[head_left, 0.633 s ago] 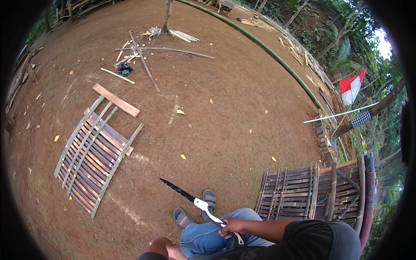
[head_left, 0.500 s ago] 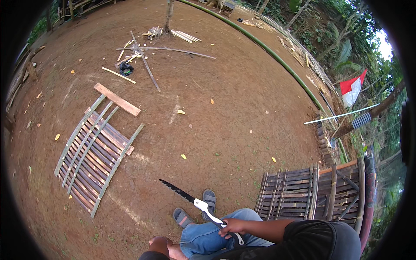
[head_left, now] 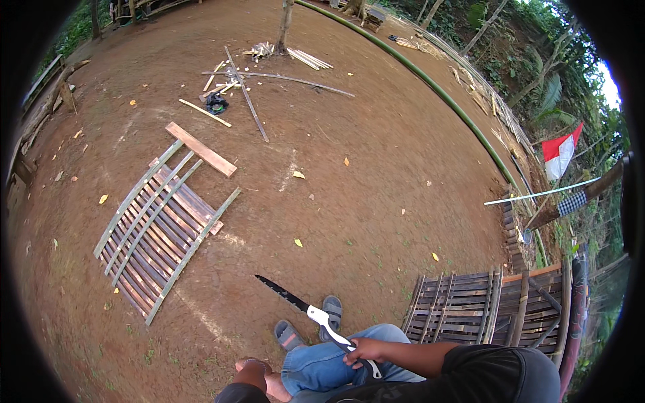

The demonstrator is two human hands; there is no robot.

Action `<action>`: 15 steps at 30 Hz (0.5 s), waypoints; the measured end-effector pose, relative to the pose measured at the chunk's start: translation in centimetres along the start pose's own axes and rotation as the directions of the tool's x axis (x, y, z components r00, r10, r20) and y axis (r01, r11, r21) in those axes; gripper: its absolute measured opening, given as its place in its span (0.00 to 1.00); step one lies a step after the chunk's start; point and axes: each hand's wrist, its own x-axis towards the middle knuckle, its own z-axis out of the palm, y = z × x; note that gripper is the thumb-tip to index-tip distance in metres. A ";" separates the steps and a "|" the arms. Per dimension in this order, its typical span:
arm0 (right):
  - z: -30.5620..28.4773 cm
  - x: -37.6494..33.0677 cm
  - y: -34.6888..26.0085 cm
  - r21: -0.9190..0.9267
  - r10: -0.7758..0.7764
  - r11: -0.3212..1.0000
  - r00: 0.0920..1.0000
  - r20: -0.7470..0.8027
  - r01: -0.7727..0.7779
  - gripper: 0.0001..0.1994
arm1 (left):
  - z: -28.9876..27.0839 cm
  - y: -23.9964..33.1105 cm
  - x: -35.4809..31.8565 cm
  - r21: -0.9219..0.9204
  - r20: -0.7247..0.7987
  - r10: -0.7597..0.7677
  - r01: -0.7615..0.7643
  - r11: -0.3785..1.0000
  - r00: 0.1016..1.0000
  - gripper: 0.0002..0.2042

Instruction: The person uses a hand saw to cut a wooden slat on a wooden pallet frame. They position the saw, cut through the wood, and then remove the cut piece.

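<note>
My right hand (head_left: 363,351) is closed around the black-and-white handle of a pruning saw (head_left: 327,327). The dark toothed blade points forward and to the left, above the ground. Under the handle lie my legs in blue jeans (head_left: 316,366). Low in the picture, my left hand (head_left: 246,365) is beside my bare foot (head_left: 277,388); its fingers are mostly hidden, so I cannot tell how they are held. A pair of grey sandals (head_left: 289,335) rests on the soil just ahead of my legs.
A slatted bamboo panel (head_left: 158,232) lies on the left, a reddish plank (head_left: 201,149) at its far end. Another slatted bamboo structure (head_left: 453,305) stands at right. Farther off are loose strips (head_left: 247,107) near a tree trunk (head_left: 285,27), a long green pole (head_left: 430,87) and a red-and-white flag (head_left: 562,153).
The view has turned slightly, so the ground and panels sit a little differently in it. The saw stays in my right hand, in nearly the same pose.
</note>
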 end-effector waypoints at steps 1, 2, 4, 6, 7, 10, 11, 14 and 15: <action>-0.2 0.1 0.1 -0.007 -0.001 1.000 1.000 0.003 0.001 0.22 | -0.2 0.2 -0.3 0.008 0.015 -0.019 0.019 1.000 1.000 0.24; -0.3 0.1 0.1 -0.008 0.000 1.000 1.000 0.000 0.000 0.22 | 0.0 -0.2 0.0 -0.009 0.004 -0.009 0.009 1.000 1.000 0.25; -0.4 0.0 -0.1 -0.009 0.003 1.000 1.000 -0.007 -0.003 0.22 | 0.4 -1.0 0.9 -0.039 -0.017 0.010 -0.011 0.999 1.000 0.25; -0.7 -0.3 -0.1 0.019 0.021 1.000 1.000 -0.015 -0.021 0.23 | 0.1 -0.8 0.1 -0.066 -0.006 0.043 -0.043 0.997 0.999 0.25; -0.8 -0.4 -0.1 0.033 0.030 0.999 0.999 -0.019 -0.029 0.23 | 0.0 -0.6 -0.2 -0.079 -0.001 0.059 -0.059 0.995 0.998 0.25; -0.8 -0.4 -0.3 0.041 0.037 0.999 0.999 -0.013 -0.036 0.23 | 0.4 -0.7 1.1 -0.064 0.010 0.015 -0.015 0.998 1.000 0.26; -0.9 -0.4 -0.3 0.047 0.039 0.998 0.999 -0.011 -0.038 0.23 | 0.3 -0.5 1.2 -0.075 0.019 0.017 -0.016 0.997 1.000 0.26; -1.5 -0.6 0.3 0.067 0.047 0.997 0.999 -0.012 -0.046 0.23 | -0.4 0.8 0.5 -0.078 0.041 -0.001 0.004 0.997 0.999 0.27; -1.7 -0.7 0.7 0.078 0.050 0.996 0.999 -0.020 -0.049 0.23 | -1.2 1.6 -1.2 -0.055 0.043 -0.022 0.024 0.998 0.999 0.27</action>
